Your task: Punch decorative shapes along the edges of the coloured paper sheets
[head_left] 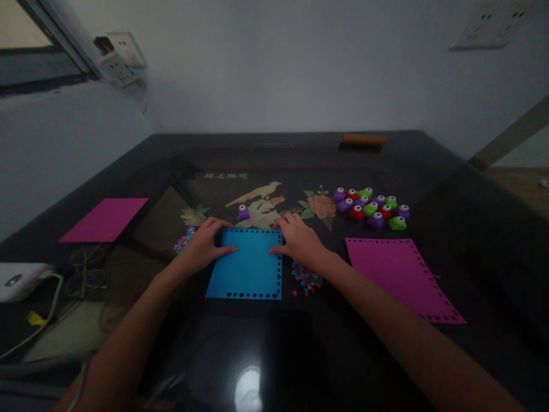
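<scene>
A blue sheet of paper (249, 269) lies before me on the dark table, small shapes punched along its top, right and bottom edges. My left hand (210, 237) grips its upper left corner, thumb on the sheet and fingers at the top edge. At the upper right corner, my right hand (295, 237) holds it the same way. A purple craft punch (243, 212) stands just behind the sheet. Paper cut-outs lie in two piles: one pile (307, 277) beside my right wrist, another pile (184, 239) left of my left hand.
Several purple, red and green punches (371, 207) cluster at the back right. A punched pink sheet (398, 274) lies to the right, a second pink sheet (105, 220) to the left. Glasses (86, 272) and a white corded device (23, 280) sit at left; a brown roll (364, 139) lies far back.
</scene>
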Demonstrator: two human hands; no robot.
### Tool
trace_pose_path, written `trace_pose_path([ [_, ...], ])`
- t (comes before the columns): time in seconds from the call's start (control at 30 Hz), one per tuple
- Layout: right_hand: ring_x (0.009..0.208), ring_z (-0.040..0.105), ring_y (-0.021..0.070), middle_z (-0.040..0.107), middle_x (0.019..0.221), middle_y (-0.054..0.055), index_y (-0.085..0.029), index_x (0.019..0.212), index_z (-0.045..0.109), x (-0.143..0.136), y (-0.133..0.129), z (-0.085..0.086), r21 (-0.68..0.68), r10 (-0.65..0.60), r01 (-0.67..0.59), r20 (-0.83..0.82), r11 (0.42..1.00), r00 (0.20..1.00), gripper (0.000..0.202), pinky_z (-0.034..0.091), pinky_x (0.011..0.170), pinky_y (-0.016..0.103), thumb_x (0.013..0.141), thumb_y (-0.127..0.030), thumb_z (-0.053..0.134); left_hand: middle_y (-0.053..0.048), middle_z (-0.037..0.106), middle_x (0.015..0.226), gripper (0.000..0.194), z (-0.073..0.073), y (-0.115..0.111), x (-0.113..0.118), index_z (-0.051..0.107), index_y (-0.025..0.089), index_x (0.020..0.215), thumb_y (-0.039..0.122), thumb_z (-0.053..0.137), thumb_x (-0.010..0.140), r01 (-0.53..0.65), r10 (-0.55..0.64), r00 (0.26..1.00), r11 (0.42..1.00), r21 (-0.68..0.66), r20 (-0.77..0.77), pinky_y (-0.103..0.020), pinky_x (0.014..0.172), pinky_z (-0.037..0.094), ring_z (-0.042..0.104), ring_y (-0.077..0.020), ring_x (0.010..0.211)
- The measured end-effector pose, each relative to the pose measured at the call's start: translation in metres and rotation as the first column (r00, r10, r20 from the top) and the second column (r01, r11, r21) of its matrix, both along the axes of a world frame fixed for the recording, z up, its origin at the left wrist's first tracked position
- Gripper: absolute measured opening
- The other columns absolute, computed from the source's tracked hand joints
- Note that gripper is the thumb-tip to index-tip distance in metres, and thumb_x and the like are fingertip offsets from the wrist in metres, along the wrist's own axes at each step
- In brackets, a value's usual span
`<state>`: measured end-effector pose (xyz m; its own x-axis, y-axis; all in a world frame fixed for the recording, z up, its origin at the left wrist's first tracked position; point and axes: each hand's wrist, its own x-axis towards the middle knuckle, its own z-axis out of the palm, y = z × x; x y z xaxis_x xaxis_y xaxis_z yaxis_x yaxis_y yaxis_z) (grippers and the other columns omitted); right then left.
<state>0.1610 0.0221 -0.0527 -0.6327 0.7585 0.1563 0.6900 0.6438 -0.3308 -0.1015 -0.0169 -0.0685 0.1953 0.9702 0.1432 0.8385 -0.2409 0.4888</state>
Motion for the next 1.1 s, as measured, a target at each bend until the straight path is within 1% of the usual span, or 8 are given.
trace_pose_path([
  [0.23,0.104,0.05,0.0297,0.057,0.104,0.014,-0.012,0.103,0.053,-0.001,-0.002,0.005,-0.079,0.012,-0.015,-0.044,0.997,0.999,0.05,0.045,0.084,0.041,0.067,-0.038,0.075,-0.005,0.059,0.1,0.043,0.002,-0.002,0.004,0.051,0.021,0.101,0.041,0.07,0.067,-0.011,0.011,1.0,1.0,-0.011,0.009,-0.037,0.079,0.046,0.057,-0.0259,0.091],
  [0.43,0.095,0.054,0.0261,0.058,0.1,0.01,-0.016,0.106,0.049,-0.002,-0.007,0.011,-0.209,-0.051,0.036,-0.07,0.977,0.996,0.049,0.045,0.072,0.036,0.067,-0.029,0.075,-0.003,0.062,0.092,0.037,0.002,-0.004,0.004,0.052,0.021,0.1,0.038,0.066,0.07,-0.058,0.062,0.996,0.996,-0.064,0.061,-0.035,0.072,0.048,0.06,-0.0241,0.083],
  [0.53,0.096,0.053,0.0254,0.058,0.103,0.01,-0.017,0.108,0.048,-0.001,-0.007,0.009,-0.217,-0.055,0.027,-0.125,0.976,0.991,0.046,0.044,0.074,0.036,0.069,-0.026,0.071,-0.002,0.063,0.082,0.034,0.005,-0.004,0.006,0.055,0.021,0.095,0.039,0.066,0.068,-0.101,0.117,0.979,0.99,-0.099,0.169,-0.035,0.066,0.05,0.062,-0.0232,0.074],
  [0.63,0.091,0.055,0.0232,0.059,0.098,0.008,-0.017,0.108,0.05,0.001,-0.001,0.008,-0.289,-0.071,0.002,-0.228,0.957,0.971,0.045,0.044,0.073,0.034,0.068,-0.021,0.069,-0.002,0.067,0.079,0.032,0.012,-0.004,0.01,0.057,0.021,0.087,0.041,0.07,0.065,-0.104,0.169,0.913,0.977,-0.188,0.372,-0.035,0.064,0.053,0.064,-0.0231,0.073],
  [0.73,0.078,0.057,0.0187,0.059,0.083,0.003,-0.015,0.107,0.052,0.004,0.008,0.011,-0.463,-0.177,-0.026,-0.39,0.886,0.903,0.045,0.045,0.068,0.031,0.066,-0.019,0.07,-0.004,0.07,0.082,0.029,0.02,-0.007,0.016,0.061,0.02,0.081,0.041,0.072,0.064,-0.118,0.242,0.825,0.958,-0.263,0.51,-0.036,0.066,0.055,0.066,-0.0241,0.076],
  [0.9,0.063,0.054,0.0141,0.057,0.074,0.001,-0.014,0.113,0.05,0.008,0.015,0.018,-0.725,-0.409,-0.175,-0.551,0.666,0.727,0.051,0.044,0.053,0.027,0.067,-0.023,0.07,-0.007,0.072,0.09,0.034,0.027,-0.011,0.02,0.065,0.019,0.09,0.04,0.074,0.065,-0.176,0.357,0.671,0.928,-0.329,0.65,-0.036,0.063,0.056,0.067,-0.0245,0.074],
  [1.0,0.058,0.052,0.0118,0.058,0.067,-0.001,-0.015,0.102,0.058,0.01,0.012,0.02,-0.76,-0.375,-0.278,-0.56,0.587,0.738,0.035,0.041,0.05,0.025,0.071,-0.029,0.068,-0.007,0.072,0.086,0.039,0.027,-0.011,0.021,0.064,0.018,0.095,0.039,0.074,0.064,-0.17,0.379,0.58,0.922,-0.348,0.721,-0.035,0.062,0.056,0.068,-0.025,0.076],
  [1.1,0.055,0.051,0.0103,0.06,0.065,0.0,-0.017,0.083,0.064,0.009,0.006,0.02,-0.777,-0.296,-0.349,-0.55,0.524,0.781,0.019,0.042,0.052,0.025,0.073,-0.034,0.067,-0.008,0.072,0.086,0.041,0.028,-0.011,0.022,0.062,0.017,0.1,0.038,0.072,0.067,-0.19,0.381,0.552,0.924,-0.332,0.742,-0.036,0.062,0.057,0.068,-0.0258,0.077],
])
